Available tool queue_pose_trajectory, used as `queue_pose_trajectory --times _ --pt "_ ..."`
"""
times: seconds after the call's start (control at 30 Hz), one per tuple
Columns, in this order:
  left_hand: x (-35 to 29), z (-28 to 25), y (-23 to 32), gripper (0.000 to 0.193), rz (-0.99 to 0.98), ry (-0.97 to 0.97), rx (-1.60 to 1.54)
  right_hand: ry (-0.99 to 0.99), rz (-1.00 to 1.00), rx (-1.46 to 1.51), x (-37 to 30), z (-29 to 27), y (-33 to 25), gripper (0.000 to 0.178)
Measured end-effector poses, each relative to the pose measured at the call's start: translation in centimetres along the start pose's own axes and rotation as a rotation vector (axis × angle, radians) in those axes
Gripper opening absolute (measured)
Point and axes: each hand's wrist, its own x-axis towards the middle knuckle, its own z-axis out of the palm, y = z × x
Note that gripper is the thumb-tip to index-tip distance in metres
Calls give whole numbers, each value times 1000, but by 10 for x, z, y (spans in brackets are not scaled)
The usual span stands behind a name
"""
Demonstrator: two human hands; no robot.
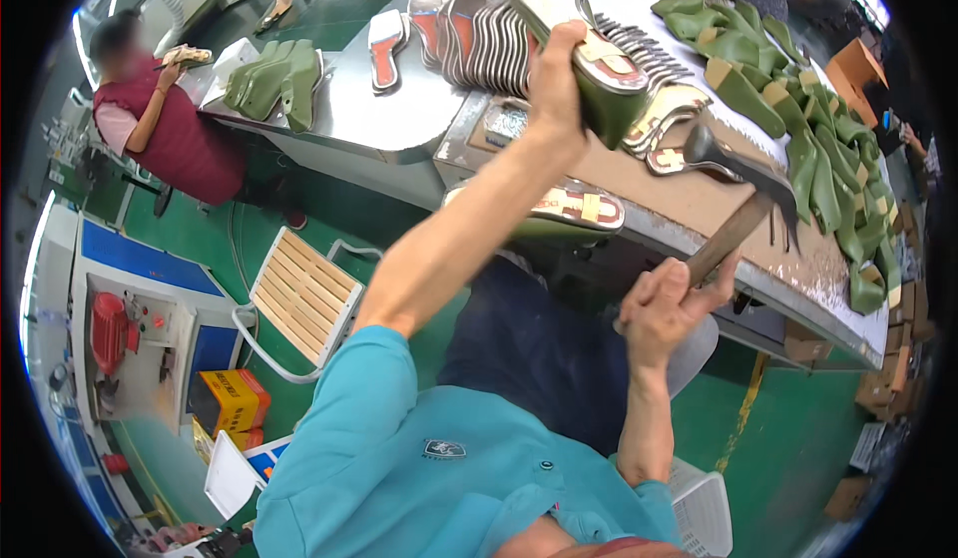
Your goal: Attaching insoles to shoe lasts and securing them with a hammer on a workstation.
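Observation:
Raised over the bench edge, my left hand [559, 84] grips a green shoe last [612, 109] with a pale insole on its sole, turned up. My right hand [664, 308] is wrapped round the wooden handle of a hammer [733, 231]. Its dark metal head is up, to the right of the last and apart from it. Below my left forearm, a second green last [579, 214] lies sole up at the bench edge, partly hidden by that arm. Loose insoles [669, 119] lie on the bench behind the hammer.
A long row of insoles [489, 44] stands on the metal bench. Many green lasts [823, 149] are heaped at the right. More lasts [274, 79] stand at the left, near a person in a dark red vest [180, 149]. A slatted chair [304, 298] stands at my left.

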Motion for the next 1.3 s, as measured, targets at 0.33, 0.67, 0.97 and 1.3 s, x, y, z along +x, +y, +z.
queue_pose_trajectory --times 0.33,0.67,0.97,1.3 --pt "-5 -26 19 81 323 -54 405 -177 -412 -333 50 -26 -100 52" --pt "-20 -67 50 91 446 -8 694 -305 -264 -723 51 -45 -26 45" --pt "11 -203 176 86 570 507 2000 -126 78 -1175 88 -160 -4 39" --pt "46 -315 216 79 205 769 2387 -155 -79 -1809 128 -193 25 37"
